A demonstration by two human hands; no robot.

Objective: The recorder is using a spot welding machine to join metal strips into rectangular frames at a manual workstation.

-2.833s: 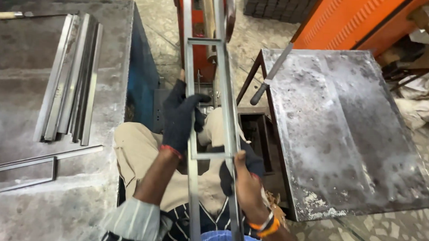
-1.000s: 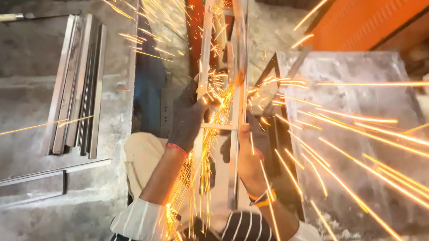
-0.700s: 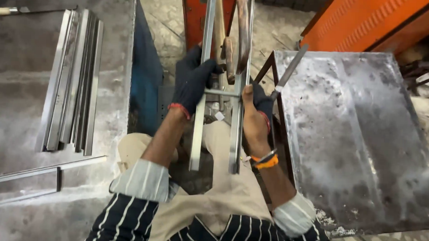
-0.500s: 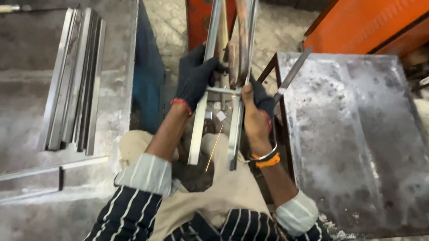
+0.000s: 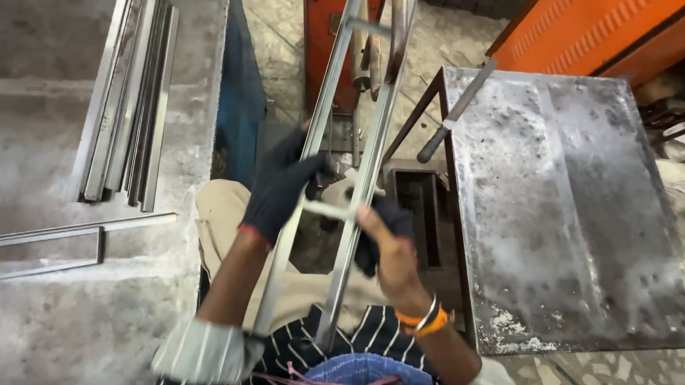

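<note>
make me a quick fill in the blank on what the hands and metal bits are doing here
1. The left hand wears a dark ____ and clasps one rail of the ladder-like metal frame.
2. The right hand, with an orange ____ at its wrist, holds the frame's other rail.
3. A bundle of metal strips lies on the grey table to the person's ____.

Missing words: glove; bangle; left
</note>
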